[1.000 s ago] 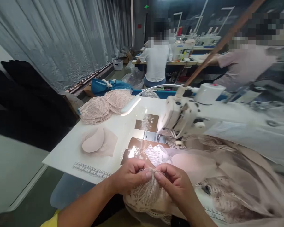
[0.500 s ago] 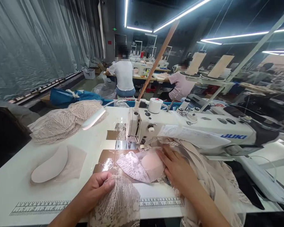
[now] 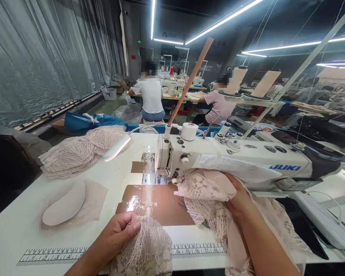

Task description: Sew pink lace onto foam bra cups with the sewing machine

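Note:
My left hand (image 3: 119,232) is closed on a beige lace piece (image 3: 145,249) at the table's front edge. To the right, my right hand (image 3: 240,199) grips a bunched pink lace garment piece (image 3: 205,188) lifted just under the arm of the white sewing machine (image 3: 232,155). The needle plate (image 3: 151,179) and a glossy brown patch (image 3: 158,199) on the table lie bare between my hands. More of the pink fabric hangs down over my right forearm.
A stack of lace cups (image 3: 80,151) lies at the back left of the white table (image 3: 17,230), with a foam pad (image 3: 64,203) on a cloth in front. A ruler (image 3: 51,256) is printed along the front edge. A lamp (image 3: 116,147) reaches over. Two people sit at far tables.
My right hand has gathered the pink lace piece off the table and lifted it toward the machine arm, baring the brown patch. My left hand stays on the beige lace.

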{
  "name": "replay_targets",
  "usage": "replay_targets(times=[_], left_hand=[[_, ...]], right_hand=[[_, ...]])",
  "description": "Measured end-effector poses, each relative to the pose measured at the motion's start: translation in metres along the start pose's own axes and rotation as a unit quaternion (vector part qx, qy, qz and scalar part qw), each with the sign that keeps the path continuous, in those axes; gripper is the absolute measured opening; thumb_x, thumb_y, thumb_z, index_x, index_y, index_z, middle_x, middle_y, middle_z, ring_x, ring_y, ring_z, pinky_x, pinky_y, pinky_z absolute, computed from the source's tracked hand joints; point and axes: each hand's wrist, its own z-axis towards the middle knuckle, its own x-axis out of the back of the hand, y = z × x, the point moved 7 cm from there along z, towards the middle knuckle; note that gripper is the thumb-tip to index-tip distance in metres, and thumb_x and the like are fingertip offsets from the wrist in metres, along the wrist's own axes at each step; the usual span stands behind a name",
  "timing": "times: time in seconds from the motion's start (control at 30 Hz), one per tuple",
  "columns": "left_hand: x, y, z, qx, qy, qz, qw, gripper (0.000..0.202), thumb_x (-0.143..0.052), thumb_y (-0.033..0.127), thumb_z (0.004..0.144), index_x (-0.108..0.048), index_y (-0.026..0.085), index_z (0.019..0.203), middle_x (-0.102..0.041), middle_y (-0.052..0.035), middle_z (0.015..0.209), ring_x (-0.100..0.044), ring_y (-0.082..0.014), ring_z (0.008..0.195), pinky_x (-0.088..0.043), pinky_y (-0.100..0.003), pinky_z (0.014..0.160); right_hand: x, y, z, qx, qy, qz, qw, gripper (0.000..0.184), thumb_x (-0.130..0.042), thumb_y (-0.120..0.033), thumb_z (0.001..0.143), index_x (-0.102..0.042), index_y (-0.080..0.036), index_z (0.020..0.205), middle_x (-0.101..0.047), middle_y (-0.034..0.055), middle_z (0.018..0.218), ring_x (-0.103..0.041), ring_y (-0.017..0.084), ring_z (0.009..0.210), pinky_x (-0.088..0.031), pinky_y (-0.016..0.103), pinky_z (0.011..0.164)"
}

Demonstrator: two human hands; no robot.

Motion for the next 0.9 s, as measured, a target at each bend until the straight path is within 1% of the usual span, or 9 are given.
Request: replay_targets(times=[0.13, 0.23, 0.33, 0.43, 0.5, 0.7, 0.77, 0.83, 0.9], left_hand=[[0.000, 0.002, 0.000, 0.001, 0.001, 0.007, 1.000, 0.048, -0.060, 0.059, 0.078, -0.044, 0.015, 0.065, -0.039, 0.0027, 0.063, -0.031, -0.0087, 0.057, -0.026, -0.019, 0.053], [0.000, 0.003, -0.001, 0.006, -0.023, 0.014, 1.000, 0.046, -0.059, 0.056, 0.081, -0.044, 0.015, 0.067, -0.039, 0.0026, 0.065, -0.033, -0.0091, 0.059, -0.027, -0.019, 0.055], [0.001, 0.002, -0.002, 0.012, -0.035, 0.014, 0.999, 0.044, -0.057, 0.055, 0.083, -0.043, 0.015, 0.069, -0.039, 0.0025, 0.066, -0.033, -0.0094, 0.060, -0.028, -0.020, 0.056], [0.001, -0.001, -0.002, 0.011, -0.034, 0.017, 0.999, 0.045, -0.057, 0.056, 0.082, -0.044, 0.015, 0.069, -0.039, 0.0023, 0.066, -0.033, -0.0093, 0.060, -0.028, -0.020, 0.056], [0.001, -0.003, -0.002, 0.012, -0.021, 0.010, 1.000, 0.047, -0.058, 0.058, 0.080, -0.045, 0.015, 0.069, -0.039, 0.0022, 0.065, -0.033, -0.0092, 0.059, -0.027, -0.020, 0.055], [0.000, -0.004, -0.004, 0.027, 0.007, 0.002, 1.000, 0.050, -0.061, 0.062, 0.076, -0.048, 0.014, 0.067, -0.042, 0.0012, 0.063, -0.035, -0.0099, 0.058, -0.028, -0.020, 0.054], [0.000, -0.005, -0.004, 0.028, 0.009, 0.020, 0.999, 0.049, -0.060, 0.062, 0.076, -0.052, 0.014, 0.068, -0.044, 0.0005, 0.064, -0.036, -0.0105, 0.059, -0.029, -0.020, 0.054], [0.001, -0.008, -0.004, 0.030, 0.010, 0.028, 0.999, 0.047, -0.060, 0.060, 0.077, -0.055, 0.014, 0.069, -0.044, 0.0002, 0.064, -0.036, -0.0106, 0.059, -0.031, -0.020, 0.054], [0.001, -0.014, -0.003, 0.042, 0.009, 0.018, 0.999, 0.046, -0.061, 0.060, 0.076, -0.055, 0.015, 0.069, -0.043, 0.0007, 0.063, -0.035, -0.0103, 0.057, -0.032, -0.020, 0.053]], right_hand=[[-0.007, -0.006, -0.002, -0.001, 0.026, -0.028, 0.999, 0.046, -0.036, -0.035, 0.088, -0.045, -0.021, 0.131, -0.068, 0.0129, 0.111, -0.064, 0.027, 0.101, -0.051, 0.040, 0.083], [-0.015, -0.012, 0.000, -0.003, 0.027, -0.096, 0.995, 0.048, -0.040, -0.039, 0.087, -0.048, -0.013, 0.127, -0.058, 0.0197, 0.124, -0.052, 0.032, 0.118, -0.043, 0.047, 0.095], [-0.025, -0.013, 0.010, -0.022, 0.010, -0.176, 0.984, 0.045, -0.034, -0.038, 0.092, -0.059, -0.008, 0.113, -0.062, 0.0249, 0.113, -0.056, 0.037, 0.111, -0.042, 0.053, 0.091], [-0.032, -0.007, 0.026, -0.040, -0.008, -0.233, 0.972, 0.041, -0.034, -0.031, 0.093, -0.068, -0.008, 0.093, -0.068, 0.0245, 0.088, -0.064, 0.036, 0.095, -0.045, 0.050, 0.085], [-0.035, -0.005, 0.034, -0.032, -0.023, -0.248, 0.968, 0.039, -0.034, -0.026, 0.092, -0.069, -0.008, 0.090, -0.069, 0.0237, 0.085, -0.066, 0.034, 0.094, -0.046, 0.048, 0.084], [-0.023, -0.025, 0.011, 0.094, -0.110, -0.205, 0.968, 0.041, -0.038, -0.035, 0.092, -0.055, -0.017, 0.125, -0.060, 0.0132, 0.127, -0.053, 0.026, 0.120, -0.042, 0.040, 0.098], [-0.019, -0.035, -0.007, 0.122, -0.143, -0.207, 0.960, 0.065, -0.056, -0.040, 0.082, -0.038, -0.020, 0.141, -0.045, 0.0133, 0.142, -0.043, 0.027, 0.129, -0.040, 0.041, 0.101], [-0.020, -0.042, -0.017, 0.121, -0.165, -0.249, 0.947, 0.089, -0.069, -0.032, 0.071, -0.026, -0.021, 0.147, -0.030, 0.0162, 0.150, -0.036, 0.033, 0.133, -0.038, 0.044, 0.103], [-0.025, -0.045, -0.015, 0.108, -0.162, -0.292, 0.936, 0.087, -0.069, -0.022, 0.071, -0.026, -0.018, 0.147, -0.031, 0.0192, 0.148, -0.040, 0.034, 0.130, -0.038, 0.044, 0.102]])
